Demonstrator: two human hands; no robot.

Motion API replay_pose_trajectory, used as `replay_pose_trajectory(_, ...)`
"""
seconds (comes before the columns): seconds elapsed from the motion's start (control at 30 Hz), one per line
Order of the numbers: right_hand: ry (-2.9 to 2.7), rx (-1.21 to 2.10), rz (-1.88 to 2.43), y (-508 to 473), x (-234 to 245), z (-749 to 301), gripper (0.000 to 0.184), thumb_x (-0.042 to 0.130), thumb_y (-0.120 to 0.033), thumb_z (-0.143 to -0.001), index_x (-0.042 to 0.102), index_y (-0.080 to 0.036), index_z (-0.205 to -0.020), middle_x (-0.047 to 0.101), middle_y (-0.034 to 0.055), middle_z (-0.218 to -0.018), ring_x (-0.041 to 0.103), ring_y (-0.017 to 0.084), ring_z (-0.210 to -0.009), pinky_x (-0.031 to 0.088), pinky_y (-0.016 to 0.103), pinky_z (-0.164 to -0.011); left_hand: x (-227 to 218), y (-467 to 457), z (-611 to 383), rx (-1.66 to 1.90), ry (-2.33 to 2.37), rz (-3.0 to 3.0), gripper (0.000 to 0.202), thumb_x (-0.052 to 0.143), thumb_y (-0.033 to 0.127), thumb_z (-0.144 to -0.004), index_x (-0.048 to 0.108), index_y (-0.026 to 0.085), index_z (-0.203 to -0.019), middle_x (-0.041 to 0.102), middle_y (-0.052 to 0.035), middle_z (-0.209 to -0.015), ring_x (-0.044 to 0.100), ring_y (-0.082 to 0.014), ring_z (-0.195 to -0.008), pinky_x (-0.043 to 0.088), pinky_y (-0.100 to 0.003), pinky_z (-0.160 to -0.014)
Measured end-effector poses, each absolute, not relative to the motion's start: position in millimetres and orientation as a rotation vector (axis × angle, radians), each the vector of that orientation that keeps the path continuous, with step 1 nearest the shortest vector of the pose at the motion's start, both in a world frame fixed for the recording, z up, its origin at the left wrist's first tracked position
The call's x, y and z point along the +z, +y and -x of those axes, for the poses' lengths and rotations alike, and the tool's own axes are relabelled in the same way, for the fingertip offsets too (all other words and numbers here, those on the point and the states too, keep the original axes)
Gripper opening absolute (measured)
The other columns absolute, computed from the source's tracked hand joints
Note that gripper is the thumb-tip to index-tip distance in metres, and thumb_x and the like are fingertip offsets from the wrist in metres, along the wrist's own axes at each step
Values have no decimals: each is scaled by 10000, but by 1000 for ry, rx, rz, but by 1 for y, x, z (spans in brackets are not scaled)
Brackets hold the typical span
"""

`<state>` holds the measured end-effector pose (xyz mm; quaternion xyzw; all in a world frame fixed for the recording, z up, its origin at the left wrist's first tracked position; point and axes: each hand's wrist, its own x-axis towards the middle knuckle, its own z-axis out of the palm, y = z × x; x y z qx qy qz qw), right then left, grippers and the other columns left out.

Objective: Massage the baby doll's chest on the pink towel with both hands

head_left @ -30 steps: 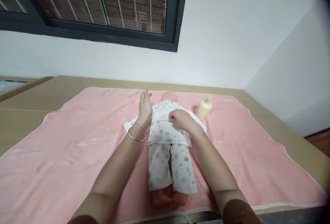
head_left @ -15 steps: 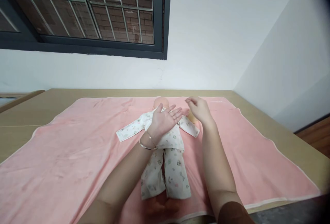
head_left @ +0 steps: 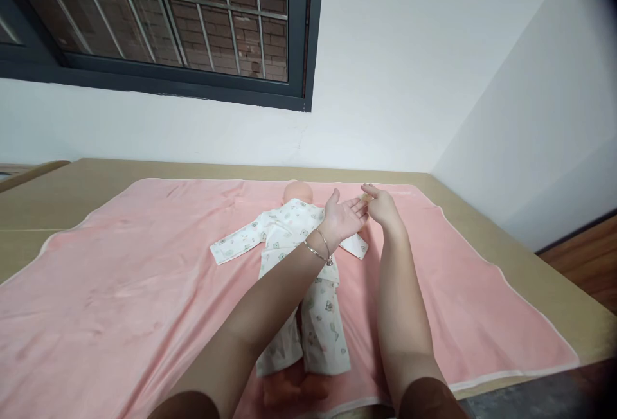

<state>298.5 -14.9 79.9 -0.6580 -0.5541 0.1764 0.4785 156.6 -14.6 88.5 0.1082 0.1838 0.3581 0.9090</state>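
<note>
A baby doll [head_left: 289, 226] in white printed pyjamas lies lengthwise on a pink blanket [head_left: 120, 277], head [head_left: 297, 191] away from me, bare feet near the front edge. My left hand [head_left: 343, 216] reaches across the doll's chest, palm up, fingers spread, holding nothing. My right hand [head_left: 382, 205] sits just right of it, fingers curled down over a cream pump bottle [head_left: 367, 198]. Only a sliver of the bottle shows between the two hands. Two thin bangles circle my left wrist.
The blanket covers a tan table [head_left: 486, 213] set in a corner of white walls. A dark-framed barred window [head_left: 159, 20] is at upper left. Wooden floor shows at far right.
My left hand has moved right across the doll and turned palm up beside the bottle. My right hand has come down over the bottle's top. The view has drifted slightly.
</note>
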Motion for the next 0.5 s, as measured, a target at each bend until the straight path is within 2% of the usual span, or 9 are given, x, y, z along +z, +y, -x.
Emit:
replay_pose_trajectory(0.13,-1351,412,1626,-12,81,-298,663,452,-53,-679,700,-97,-1293,577,132,-1485,423,213,-1483,277,401,-1262,89,-33,-132,692,465,-254,729,391,563,-973,415,90,-1527,598,-234,-1410,649,-287,-1244,602,-355,-887)
replay_pose_trajectory(0.27,-1333,281,1585,-17,88,-284,621,446,-90,-729,693,-90,-1299,560,141,-1500,422,235,-1485,269,422,-1267,97,-56,-87,594,519,-272,662,394,444,-982,399,93,-1544,581,-233,-1448,629,-292,-1290,597,-374,-904)
replay_pose_trajectory(0.43,-1459,191,1435,-41,105,-231,499,441,-189,-878,697,-179,-1305,606,100,-1464,517,241,-1416,310,456,-1247,111,-69,-46,676,570,-279,627,371,419,-998,428,70,-1516,588,-242,-1440,661,-285,-1247,600,-375,-915)
replay_pose_trajectory(0.5,-1600,223,1391,-49,107,-206,465,454,-263,-940,668,-209,-1350,567,91,-1507,481,248,-1444,298,475,-1250,117,-69,-37,708,576,-285,606,359,431,-1004,458,88,-1494,602,-229,-1427,667,-279,-1239,592,-379,-950)
